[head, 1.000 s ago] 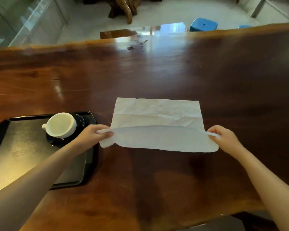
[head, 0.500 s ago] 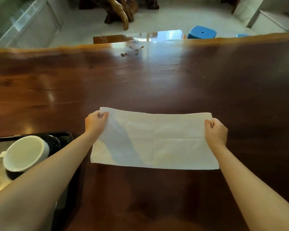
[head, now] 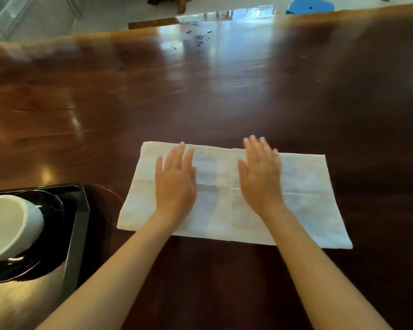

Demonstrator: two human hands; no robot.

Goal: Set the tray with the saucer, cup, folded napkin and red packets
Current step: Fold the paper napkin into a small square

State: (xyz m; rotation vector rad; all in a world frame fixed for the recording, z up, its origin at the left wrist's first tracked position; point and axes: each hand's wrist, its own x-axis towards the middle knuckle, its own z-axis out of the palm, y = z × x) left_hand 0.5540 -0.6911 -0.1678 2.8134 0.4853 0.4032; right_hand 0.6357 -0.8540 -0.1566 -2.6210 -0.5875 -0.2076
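- Both hands have let go of the far corners they pinched half a second ago and slid inward; the left hand (head: 175, 184) and the right hand (head: 260, 177) now lie palm-down, fingers spread, on the middle of the napkin (head: 305, 198)
- Neither grip is closed on anything: both are open and flat, pressing the paper to the surface (head: 200, 96); the right one is blurred, probably mid-stroke
- Folded once, the napkin lies as a long rectangle with its long axis running left to right across the person's front, directly under both palms
- Judging by that axis, the next fold would bring one short end over the other; the ends lie outboard of each hand, so each hand is near its own end
- At the left, the tray (head: 80, 210) sits just beside the napkin's left end, carrying the cup (head: 10, 225) on the dark saucer (head: 50, 210), so the left hand is nearer for the transfer
- No red packets are in view
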